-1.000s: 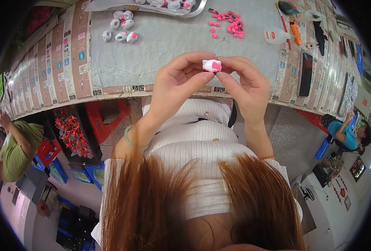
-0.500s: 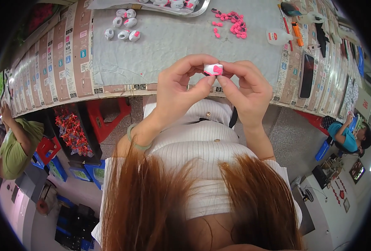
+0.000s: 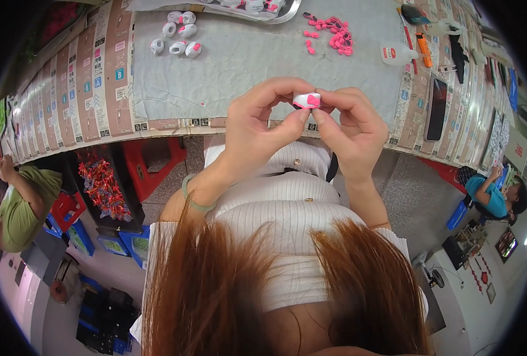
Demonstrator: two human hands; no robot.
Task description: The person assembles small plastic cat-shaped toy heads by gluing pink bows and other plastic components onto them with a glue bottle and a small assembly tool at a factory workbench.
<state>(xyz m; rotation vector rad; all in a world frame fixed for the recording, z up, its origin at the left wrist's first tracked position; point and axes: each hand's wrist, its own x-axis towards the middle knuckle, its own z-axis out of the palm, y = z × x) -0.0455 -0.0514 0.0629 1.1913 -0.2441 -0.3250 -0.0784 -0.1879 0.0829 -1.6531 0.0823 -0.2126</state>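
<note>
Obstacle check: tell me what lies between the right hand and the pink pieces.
Head view: only bare sheet lies between the right hand and the pink pieces.

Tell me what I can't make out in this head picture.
Head view, gripped spots of the white-and-pink piece: covered by left hand and right hand.
Head view, tray: far part cut off by top edge.
Head view, pink pieces: too small and heaped to count.

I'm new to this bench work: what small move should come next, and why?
Perhaps tilt the small white-and-pink piece slightly to check its lower edge: the left hand and right hand both pinch it, their thumbs partly covering that edge.
</note>
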